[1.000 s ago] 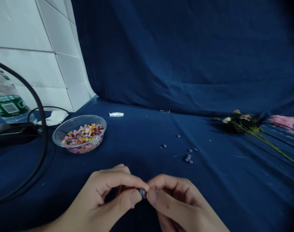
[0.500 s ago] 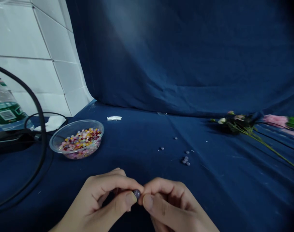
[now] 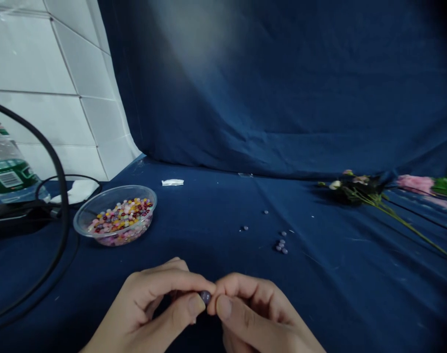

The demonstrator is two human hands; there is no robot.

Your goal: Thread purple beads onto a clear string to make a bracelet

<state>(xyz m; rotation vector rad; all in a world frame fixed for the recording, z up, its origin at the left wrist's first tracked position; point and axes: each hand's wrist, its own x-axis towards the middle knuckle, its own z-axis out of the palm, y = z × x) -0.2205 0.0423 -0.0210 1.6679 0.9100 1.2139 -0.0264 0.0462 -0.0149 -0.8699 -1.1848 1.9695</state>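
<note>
**Purple bead (image 3: 205, 296) pinched between two hands**

The thumb and forefinger of the left hand (image 3: 155, 299) and of the right hand (image 3: 252, 314) press on the bead from either side, above the near part of the blue cloth worktop (image 3: 208, 255). Small loose beads (image 3: 281, 244) lie ahead to the right. A clear plastic bowl (image 3: 115, 189) of mixed beads sits toward the left edge, and pink and white flowers (image 3: 350, 189) lie at the right edge.

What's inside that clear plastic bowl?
The clear plastic bowl holds a heap of small round beads in red, yellow and pink. Beads on top cover the bowl's floor, which cannot be seen.
</note>
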